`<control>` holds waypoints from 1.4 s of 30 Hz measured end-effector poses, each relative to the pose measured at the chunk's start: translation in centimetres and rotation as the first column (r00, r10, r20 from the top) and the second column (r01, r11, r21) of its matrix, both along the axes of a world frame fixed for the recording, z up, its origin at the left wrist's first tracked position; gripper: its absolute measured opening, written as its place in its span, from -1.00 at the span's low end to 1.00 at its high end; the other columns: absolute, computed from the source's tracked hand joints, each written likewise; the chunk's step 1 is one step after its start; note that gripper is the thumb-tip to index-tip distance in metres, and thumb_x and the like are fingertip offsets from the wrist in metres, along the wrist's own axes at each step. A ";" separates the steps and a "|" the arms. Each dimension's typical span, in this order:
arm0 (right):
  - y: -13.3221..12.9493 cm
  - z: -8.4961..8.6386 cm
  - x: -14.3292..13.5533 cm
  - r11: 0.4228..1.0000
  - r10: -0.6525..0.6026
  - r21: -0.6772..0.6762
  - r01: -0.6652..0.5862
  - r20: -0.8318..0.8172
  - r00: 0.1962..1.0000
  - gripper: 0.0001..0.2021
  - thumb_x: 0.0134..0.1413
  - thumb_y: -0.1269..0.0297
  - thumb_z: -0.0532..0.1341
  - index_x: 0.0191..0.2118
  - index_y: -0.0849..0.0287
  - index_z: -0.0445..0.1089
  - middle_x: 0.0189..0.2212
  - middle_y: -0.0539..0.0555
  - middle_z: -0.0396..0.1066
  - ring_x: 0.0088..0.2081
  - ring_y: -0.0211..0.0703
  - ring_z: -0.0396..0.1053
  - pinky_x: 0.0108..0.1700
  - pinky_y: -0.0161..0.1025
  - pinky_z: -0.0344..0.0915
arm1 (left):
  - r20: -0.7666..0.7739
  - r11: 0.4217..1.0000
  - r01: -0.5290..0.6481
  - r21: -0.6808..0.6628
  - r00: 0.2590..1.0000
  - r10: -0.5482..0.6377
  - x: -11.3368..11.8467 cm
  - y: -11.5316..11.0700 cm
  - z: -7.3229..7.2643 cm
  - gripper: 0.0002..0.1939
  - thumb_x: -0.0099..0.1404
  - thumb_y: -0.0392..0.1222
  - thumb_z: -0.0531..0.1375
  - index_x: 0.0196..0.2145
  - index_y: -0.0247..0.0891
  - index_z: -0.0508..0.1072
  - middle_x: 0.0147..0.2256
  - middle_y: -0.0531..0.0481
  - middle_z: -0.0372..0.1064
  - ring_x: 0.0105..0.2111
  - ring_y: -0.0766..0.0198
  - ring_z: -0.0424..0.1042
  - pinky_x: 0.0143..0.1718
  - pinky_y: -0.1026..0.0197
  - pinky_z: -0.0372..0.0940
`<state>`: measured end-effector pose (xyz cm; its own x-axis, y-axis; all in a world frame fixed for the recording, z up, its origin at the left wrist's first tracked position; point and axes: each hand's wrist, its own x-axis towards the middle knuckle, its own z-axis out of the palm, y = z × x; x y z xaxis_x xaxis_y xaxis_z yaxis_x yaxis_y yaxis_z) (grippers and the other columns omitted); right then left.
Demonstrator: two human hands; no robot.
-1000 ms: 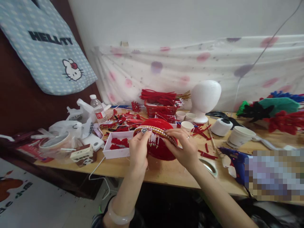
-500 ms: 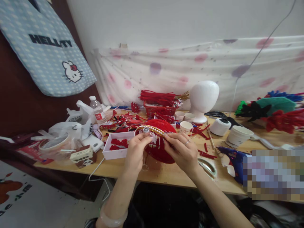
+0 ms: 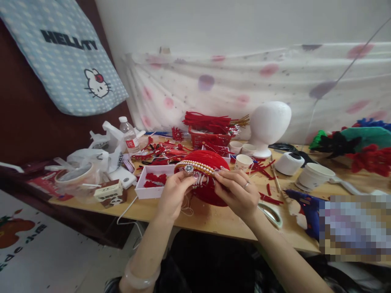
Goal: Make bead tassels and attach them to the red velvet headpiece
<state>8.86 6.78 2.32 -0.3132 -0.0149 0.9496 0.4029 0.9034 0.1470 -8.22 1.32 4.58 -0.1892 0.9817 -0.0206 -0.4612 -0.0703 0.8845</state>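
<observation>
A rounded red headpiece [image 3: 207, 158], trimmed along its edge with white pearls and a gold band, is held up between both hands above the table edge. My left hand [image 3: 171, 194] is closed on its left side, thumb close to a round clear-stone ornament [image 3: 189, 168]. Short beaded tassels [image 3: 200, 179] hang from the trim between the hands. At the right end of the trim, my right hand [image 3: 240, 190] is closed, its fingertips pinching the band. A thin pale thread [image 3: 187, 209] loops below the left hand. Fingers hide part of the band.
A white box [image 3: 149, 194] with red pieces lies left of the hands. Behind stand a red basket [image 3: 210, 139], a foam head [image 3: 270, 126] and a paper cup [image 3: 243, 162]. To the right are scissors [image 3: 271, 215], a thread spool [image 3: 288, 163] and a blue glue gun [image 3: 308, 207].
The view has shifted slightly, so the table things sit farther right. The headpiece is tilted a little differently and its tassels have swung. Both hands keep their hold.
</observation>
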 end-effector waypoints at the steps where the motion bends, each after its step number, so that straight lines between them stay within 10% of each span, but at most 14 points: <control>1: 0.0 0.0 0.0 1.000 0.001 0.002 -0.001 0.001 1.000 -0.71 0.11 0.57 0.31 -0.06 0.17 0.47 -0.32 0.14 0.62 -0.33 -0.10 0.57 -0.25 -0.13 0.56 | 0.002 1.000 -0.002 0.002 1.000 0.002 0.1 0.0 -0.1 -0.82 -0.11 -0.23 0.38 -0.46 -0.31 0.63 -0.50 -0.04 0.59 -0.43 0.22 0.54 -0.28 0.22 0.37; 23: 0.4 -0.1 0.2 0.999 0.007 -0.036 -0.007 0.003 1.000 -0.58 0.06 0.56 0.35 0.00 -0.02 0.49 -0.32 0.05 0.61 -0.35 -0.07 0.57 -0.32 -0.10 0.51 | -0.015 0.966 -0.231 0.119 0.972 0.235 1.5 -0.2 -2.6 -0.80 0.10 -0.08 0.37 -0.42 -0.26 0.53 -0.45 0.03 0.51 -0.39 0.27 0.46 -0.26 0.24 0.32; 42: 2.3 -1.0 1.2 0.908 -0.132 -0.405 0.103 -0.044 0.990 -0.74 0.25 0.38 0.25 0.05 0.10 0.43 -0.02 0.22 0.54 0.01 0.05 0.50 0.03 0.07 0.46 | -0.062 0.883 -0.418 0.212 0.896 0.439 2.7 0.9 -5.5 -0.85 0.29 -0.09 0.27 -0.28 -0.20 0.56 -0.31 0.03 0.57 -0.26 0.29 0.51 -0.16 0.28 0.35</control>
<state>10.07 9.08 1.36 -0.2234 0.4045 0.8868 0.5058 0.8258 -0.2492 -5.56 2.24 -0.91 -0.5830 0.7876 0.1995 -0.2535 -0.4096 0.8763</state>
